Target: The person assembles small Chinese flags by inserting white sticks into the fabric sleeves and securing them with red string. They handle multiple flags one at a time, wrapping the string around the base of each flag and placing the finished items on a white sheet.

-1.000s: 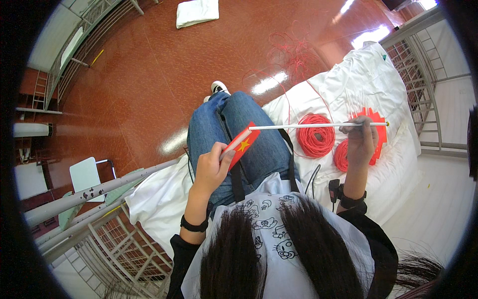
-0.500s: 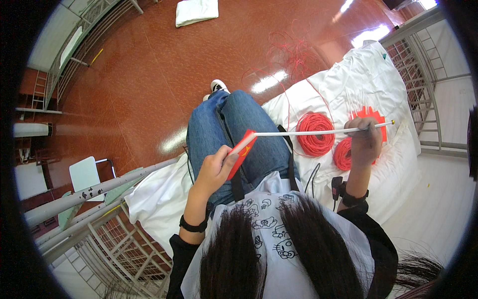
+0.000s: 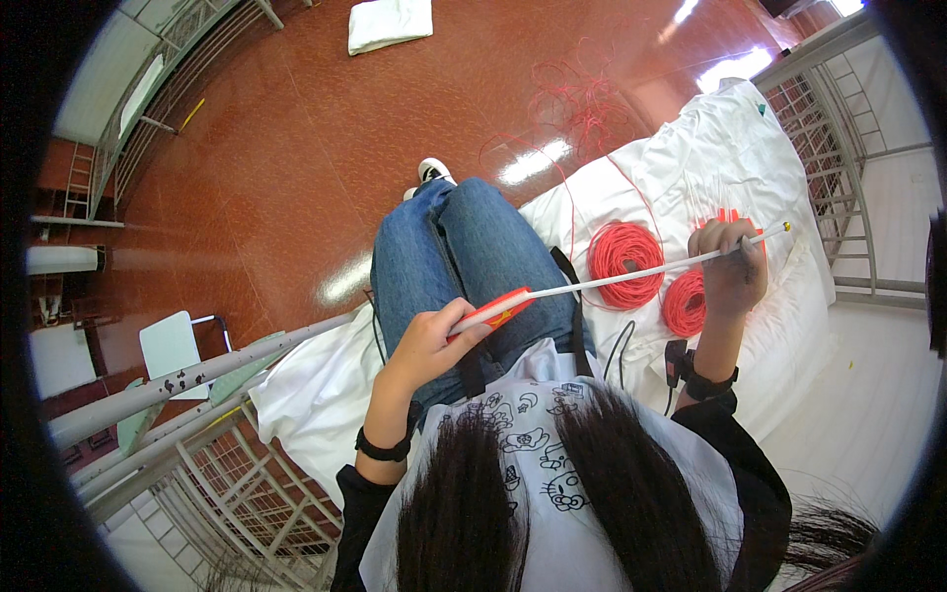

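Note:
A small red flag (image 3: 507, 314) with yellow marks lies along one end of a thin white stick (image 3: 631, 273), over my lap. My left hand (image 3: 431, 340) is closed round the flag end, thumb on top. Near the stick's other end, which has a gold tip (image 3: 786, 227), my right hand (image 3: 730, 264) is wrapped round it. The stick slants, its gold-tipped end farther from me. Beyond my right hand, more red flags (image 3: 731, 214) with white sticks lie on the white bedding, partly hidden by that hand.
A large red cord coil (image 3: 604, 259) and a smaller coil (image 3: 681, 318) lie on the white bedding (image 3: 681, 148) at right. Loose red cord (image 3: 582, 113) tangles across the floor. Metal bed rails (image 3: 187, 380) stand left, near a white chair (image 3: 168, 347). A folded white cloth (image 3: 390, 24) lies far off.
The stick has gone from nearly level to slanted, its gold-tipped end moving away and slightly right with my right hand. My left hand has turned, and the flag now lies flatter.

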Tool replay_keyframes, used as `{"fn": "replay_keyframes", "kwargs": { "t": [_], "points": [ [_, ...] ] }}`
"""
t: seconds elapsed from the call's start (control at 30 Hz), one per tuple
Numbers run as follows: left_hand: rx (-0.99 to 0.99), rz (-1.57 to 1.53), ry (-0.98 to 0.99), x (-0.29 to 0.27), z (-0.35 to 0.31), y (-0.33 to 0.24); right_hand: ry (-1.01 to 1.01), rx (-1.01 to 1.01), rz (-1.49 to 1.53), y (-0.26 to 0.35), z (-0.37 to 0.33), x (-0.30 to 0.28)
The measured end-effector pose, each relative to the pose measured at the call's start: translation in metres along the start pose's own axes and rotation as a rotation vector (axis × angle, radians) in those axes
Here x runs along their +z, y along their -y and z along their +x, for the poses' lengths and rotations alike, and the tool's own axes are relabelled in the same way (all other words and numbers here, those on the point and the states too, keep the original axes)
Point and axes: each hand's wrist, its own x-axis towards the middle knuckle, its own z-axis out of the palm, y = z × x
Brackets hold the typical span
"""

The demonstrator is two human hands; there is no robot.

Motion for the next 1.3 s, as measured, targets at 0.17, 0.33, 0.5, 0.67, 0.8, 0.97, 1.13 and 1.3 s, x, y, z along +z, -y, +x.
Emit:
{"fn": "replay_keyframes", "kwargs": {
  "t": [0.17,0.33,0.5,0.67,0.8,0.97,1.13,1.3],
  "points": [
    [-0.038,0.003,0.096,0.001,0.002,0.0,0.065,0.015,0.029,0.0,-0.001,-0.004],
    [-0.034,0.006,0.13,0.008,0.005,0.0,0.119,0.08,0.041,-0.004,-0.004,-0.009],
    [0.02,0.332,0.093,0.016,0.007,-0.007,0.206,0.271,-0.08,-0.017,-0.006,-0.008],
    [0.228,0.542,-0.03,0.027,0.01,-0.012,0.383,0.412,-0.173,-0.033,-0.011,0.005],
    [0.147,0.605,0.045,0.029,0.013,-0.009,0.658,0.649,-0.395,-0.033,-0.011,0.001],
    [0.187,0.615,0.041,0.03,0.019,-0.008,0.109,0.474,-0.29,-0.038,-0.005,-0.011],
    [0.236,0.641,0.075,0.036,0.036,-0.012,0.391,0.476,-0.481,-0.067,-0.021,0.014],
    [0.343,0.795,0.09,0.056,0.057,-0.019,0.437,0.161,-0.728,-0.09,-0.042,0.055]
  ]
}}
